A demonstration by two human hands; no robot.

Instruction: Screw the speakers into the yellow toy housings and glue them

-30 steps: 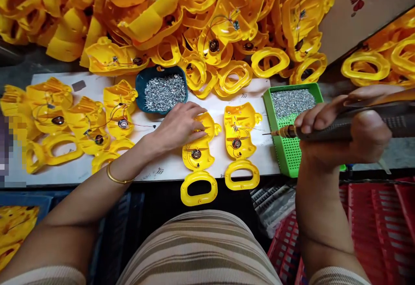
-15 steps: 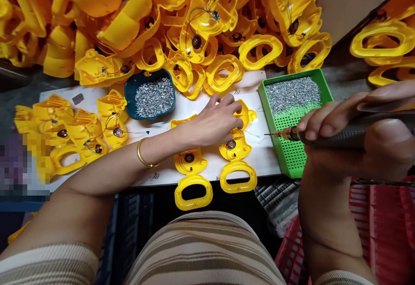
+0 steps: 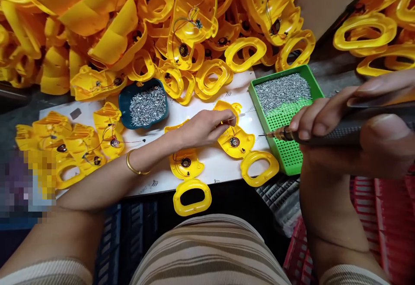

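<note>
Fingers (image 3: 223, 120) of the left hand (image 3: 202, 128) pinch the yellow shell (image 3: 239, 141); the right hand (image 3: 353, 136) is wrapped tight round a screwdriver (image 3: 324, 137).

That shell lies tilted on the white board (image 3: 223, 172), speaker side up, its loop handle poking past the board's near edge just beside the green tray (image 3: 288, 157). The screwdriver is held level over the tray's left rim, its bit just short of the shell, a thin gap between them. A second shell (image 3: 186, 166) sits near the left wrist, its loop also overhanging the edge. Behind the hand, a strip of bare board separates it from the screw bowl (image 3: 125, 103) and the heaped yellow pile (image 3: 129, 26).
</note>
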